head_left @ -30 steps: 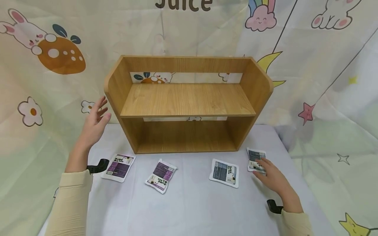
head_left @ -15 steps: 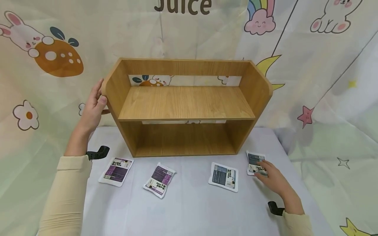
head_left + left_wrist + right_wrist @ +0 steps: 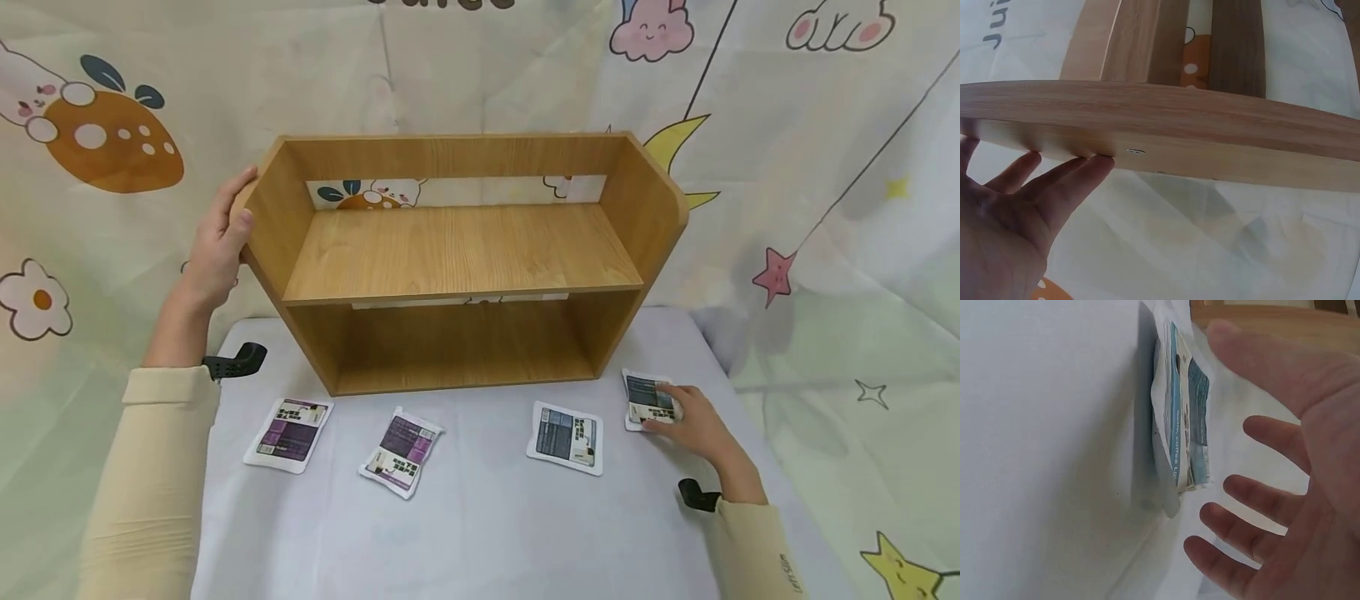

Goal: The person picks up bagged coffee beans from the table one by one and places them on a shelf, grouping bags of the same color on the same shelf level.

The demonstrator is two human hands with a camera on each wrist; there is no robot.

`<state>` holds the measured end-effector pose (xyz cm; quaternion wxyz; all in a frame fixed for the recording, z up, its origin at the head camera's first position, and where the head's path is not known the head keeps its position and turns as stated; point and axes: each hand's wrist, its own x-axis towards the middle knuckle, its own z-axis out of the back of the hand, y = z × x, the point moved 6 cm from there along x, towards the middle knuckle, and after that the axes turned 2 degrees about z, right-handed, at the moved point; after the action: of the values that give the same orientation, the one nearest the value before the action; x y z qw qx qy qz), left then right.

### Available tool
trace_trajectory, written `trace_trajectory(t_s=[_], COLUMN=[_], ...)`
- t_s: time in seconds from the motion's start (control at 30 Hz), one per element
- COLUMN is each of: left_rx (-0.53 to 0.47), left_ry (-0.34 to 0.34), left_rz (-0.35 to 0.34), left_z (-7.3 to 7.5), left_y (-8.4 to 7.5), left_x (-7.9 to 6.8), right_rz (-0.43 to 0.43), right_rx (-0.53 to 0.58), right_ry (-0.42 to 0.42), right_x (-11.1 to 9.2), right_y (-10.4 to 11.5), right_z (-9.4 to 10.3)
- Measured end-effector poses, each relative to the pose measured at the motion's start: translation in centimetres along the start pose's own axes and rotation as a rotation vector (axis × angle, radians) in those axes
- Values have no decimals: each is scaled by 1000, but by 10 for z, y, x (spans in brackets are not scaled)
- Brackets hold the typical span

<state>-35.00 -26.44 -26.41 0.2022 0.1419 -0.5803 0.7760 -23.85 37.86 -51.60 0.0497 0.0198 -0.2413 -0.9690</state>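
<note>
A two-tier wooden shelf (image 3: 457, 250) stands at the back of the white table. In the head view my left hand (image 3: 215, 242) is at its left side panel. The left wrist view has that hand's fingertips (image 3: 1102, 164) touching the panel's outer face, fingers extended. My right hand (image 3: 693, 425) is over a small white packet (image 3: 647, 396) with a dark blue-grey label, at the table's right. In the right wrist view its thumb and fingers are spread apart beside the packet (image 3: 1185, 419), with a gap between.
Another blue-grey-labelled packet (image 3: 566, 437) lies left of my right hand. Two purple-labelled packets (image 3: 288, 435) (image 3: 401, 452) lie in front of the shelf at left. A printed cloth backdrop (image 3: 825, 167) hangs behind the white-covered table (image 3: 465, 533).
My left hand has moved up and come against the shelf's left side. The right hand stays near the packet, its thumb and fingers now placed about the packet's right edge. The head view has shifted slightly.
</note>
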Motion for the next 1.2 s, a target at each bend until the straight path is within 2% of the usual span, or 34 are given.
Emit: trace_trajectory(t_s=[0.13, 0.3, 0.53, 0.63, 0.83, 1.03, 1.2], left_rx=[-19, -79, -42, -43, -24, -28, -1], left_ry=[13, 3, -30, -33, -14, -49, -64], left_rz=[4, 9, 27, 22, 28, 6, -15], left_z=[-1, -2, -4, -5, -7, -6, -7], left_y=[-2, -2, 0, 0, 0, 4, 7], left_x=[3, 10, 7, 6, 3, 6, 4], right_rz=[-38, -70, -87, -86, -108, -71, -104], right_rx=[42, 85, 127, 130, 184, 254, 245], right_ry=[37, 40, 85, 87, 165, 139, 128], right_x=[5, 14, 18, 18, 22, 26, 23], right_y=[-12, -22, -30, -31, -29, -28, -28], right_z=[-5, -12, -22, -23, -32, -29, -29])
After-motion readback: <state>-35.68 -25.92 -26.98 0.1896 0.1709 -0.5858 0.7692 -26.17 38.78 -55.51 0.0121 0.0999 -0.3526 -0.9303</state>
